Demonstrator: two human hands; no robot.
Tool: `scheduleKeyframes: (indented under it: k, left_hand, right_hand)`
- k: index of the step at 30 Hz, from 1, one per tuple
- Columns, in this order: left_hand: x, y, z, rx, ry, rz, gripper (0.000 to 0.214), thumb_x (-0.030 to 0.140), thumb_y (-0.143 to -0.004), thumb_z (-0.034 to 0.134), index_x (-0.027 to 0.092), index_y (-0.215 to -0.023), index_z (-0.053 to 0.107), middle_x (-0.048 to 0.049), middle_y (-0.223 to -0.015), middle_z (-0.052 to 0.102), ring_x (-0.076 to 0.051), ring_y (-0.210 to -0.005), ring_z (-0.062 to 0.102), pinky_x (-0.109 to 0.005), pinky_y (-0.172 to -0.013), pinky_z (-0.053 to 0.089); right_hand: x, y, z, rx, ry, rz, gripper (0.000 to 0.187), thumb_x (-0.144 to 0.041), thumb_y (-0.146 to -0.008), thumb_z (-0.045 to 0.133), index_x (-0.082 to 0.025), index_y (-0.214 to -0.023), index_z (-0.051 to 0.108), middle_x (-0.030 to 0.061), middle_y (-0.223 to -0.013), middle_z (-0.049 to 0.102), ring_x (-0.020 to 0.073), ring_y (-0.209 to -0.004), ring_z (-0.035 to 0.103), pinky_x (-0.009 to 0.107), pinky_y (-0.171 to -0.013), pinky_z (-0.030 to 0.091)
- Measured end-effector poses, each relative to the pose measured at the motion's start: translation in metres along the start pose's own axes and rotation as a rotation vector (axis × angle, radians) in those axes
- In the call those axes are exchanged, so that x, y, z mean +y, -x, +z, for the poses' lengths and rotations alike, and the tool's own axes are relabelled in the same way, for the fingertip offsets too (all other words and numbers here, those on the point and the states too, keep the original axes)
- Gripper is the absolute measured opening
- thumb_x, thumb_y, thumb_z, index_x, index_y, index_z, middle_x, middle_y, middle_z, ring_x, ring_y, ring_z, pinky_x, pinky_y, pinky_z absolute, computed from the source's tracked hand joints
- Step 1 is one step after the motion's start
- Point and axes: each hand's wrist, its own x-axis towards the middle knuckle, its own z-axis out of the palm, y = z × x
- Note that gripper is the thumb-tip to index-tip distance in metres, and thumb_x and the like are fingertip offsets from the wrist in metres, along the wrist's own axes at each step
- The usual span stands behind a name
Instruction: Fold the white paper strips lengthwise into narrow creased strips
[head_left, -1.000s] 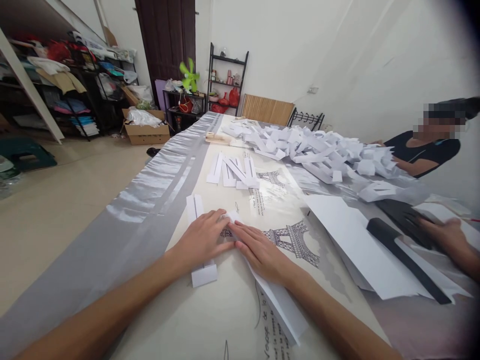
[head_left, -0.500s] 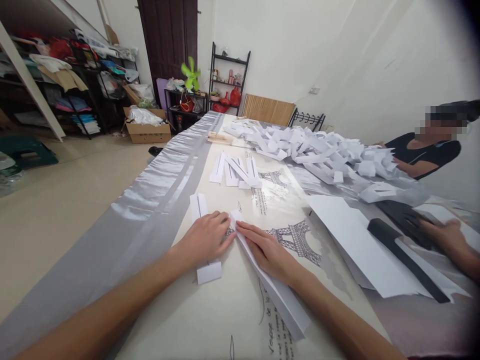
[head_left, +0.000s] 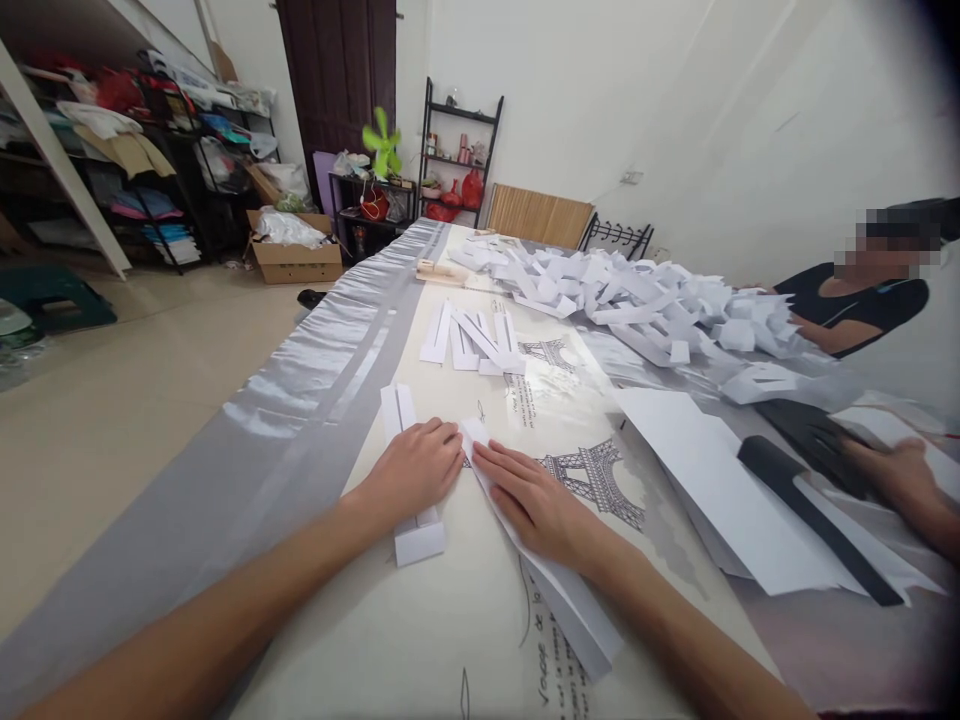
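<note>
A long white paper strip (head_left: 559, 600), folded lengthwise, lies at a slant on the table in front of me. My right hand (head_left: 544, 500) rests flat along it, fingers stretched towards its far end. At that far end my left hand (head_left: 421, 465) is closed, its bent fingertips at the strip's left edge; the thumb is partly hidden. Under and beyond my left hand lies another folded white paper piece (head_left: 420, 543), its middle covered by the hand. Several folded paper pieces (head_left: 474, 340) lie in a loose group farther up the table.
A large heap of folded paper (head_left: 645, 300) covers the far right of the table. Flat white sheets (head_left: 705, 480) lie at right, with a dark curved strip (head_left: 817, 520) across them. Another person's hand (head_left: 896, 475) is at the right edge; a person (head_left: 847, 305) sits behind the heap.
My left thumb has drawn in slightly from the strip. The right hand stays nearly where it was, flat on the paper. The view has shifted slightly.
</note>
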Motion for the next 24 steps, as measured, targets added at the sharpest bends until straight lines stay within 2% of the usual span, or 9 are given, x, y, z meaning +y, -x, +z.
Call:
scheduleKeyframes:
  k: [7,10,12,14,16,20,24]
  left_hand:
    - [0.001,0.001,-0.001,-0.008,-0.004,0.007,0.024,0.023,-0.105,0.041,0.016,-0.107,0.064,-0.0131,-0.116,0.069,-0.028,-0.113,0.064,-0.044,-0.095,0.053]
    - [0.003,0.002,0.000,0.050,-0.031,0.024,0.025,0.020,-0.105,0.041,0.014,-0.112,0.064,-0.0162,-0.134,0.062,-0.030,-0.132,0.054,-0.046,-0.107,0.047]
    - [0.004,0.002,0.003,0.069,-0.019,0.044,0.029,0.016,-0.105,0.037,0.014,-0.120,0.061,-0.0163,-0.142,0.057,-0.028,-0.136,0.051,-0.044,-0.110,0.046]
    - [0.004,0.002,0.007,0.044,0.005,0.067,0.032,0.013,-0.105,0.035,0.014,-0.126,0.059,-0.0151,-0.139,0.060,-0.025,-0.131,0.057,-0.041,-0.107,0.049]
    - [0.004,0.002,0.011,0.015,-0.002,0.092,0.031,0.014,-0.105,0.035,0.014,-0.121,0.061,-0.0141,-0.133,0.064,-0.024,-0.125,0.061,-0.040,-0.104,0.051]
    - [0.003,0.001,0.012,0.017,-0.058,0.140,0.023,0.012,-0.103,0.041,0.014,-0.108,0.063,-0.0138,-0.124,0.067,-0.026,-0.122,0.062,-0.042,-0.102,0.051]
    - [0.005,0.002,0.007,-0.012,-0.094,0.134,0.020,0.005,-0.098,0.049,0.014,-0.110,0.061,-0.0121,-0.121,0.067,-0.025,-0.121,0.061,-0.038,-0.100,0.052]
  right_hand:
    - [0.002,0.000,-0.002,-0.033,-0.041,-0.008,0.053,-0.021,-0.107,0.038,-0.026,-0.159,0.034,0.0046,-0.160,0.041,0.0245,-0.151,0.032,0.055,-0.123,0.035]
    - [0.002,0.000,-0.002,-0.042,-0.040,0.000,0.053,-0.022,-0.107,0.036,-0.027,-0.160,0.031,0.0047,-0.161,0.039,0.0243,-0.152,0.030,0.056,-0.123,0.035]
    - [0.001,0.000,-0.001,-0.050,-0.035,0.005,0.054,-0.023,-0.107,0.036,-0.027,-0.160,0.030,0.0050,-0.162,0.037,0.0240,-0.152,0.029,0.055,-0.123,0.034]
    - [0.001,0.000,-0.001,-0.061,-0.032,0.010,0.054,-0.023,-0.107,0.036,-0.025,-0.161,0.030,0.0056,-0.163,0.036,0.0238,-0.152,0.028,0.053,-0.124,0.032]
    - [0.002,0.000,-0.002,-0.073,-0.037,0.014,0.054,-0.022,-0.107,0.036,-0.023,-0.160,0.030,0.0056,-0.163,0.035,0.0236,-0.153,0.027,0.052,-0.125,0.031]
    - [0.003,0.000,-0.005,-0.108,-0.072,0.020,0.053,-0.024,-0.108,0.035,-0.024,-0.160,0.030,0.0038,-0.164,0.033,0.0234,-0.153,0.025,0.051,-0.125,0.030]
    - [0.004,0.001,-0.009,-0.146,-0.095,0.033,0.053,-0.026,-0.109,0.033,-0.026,-0.161,0.027,0.0021,-0.165,0.030,0.0226,-0.154,0.024,0.052,-0.126,0.029]
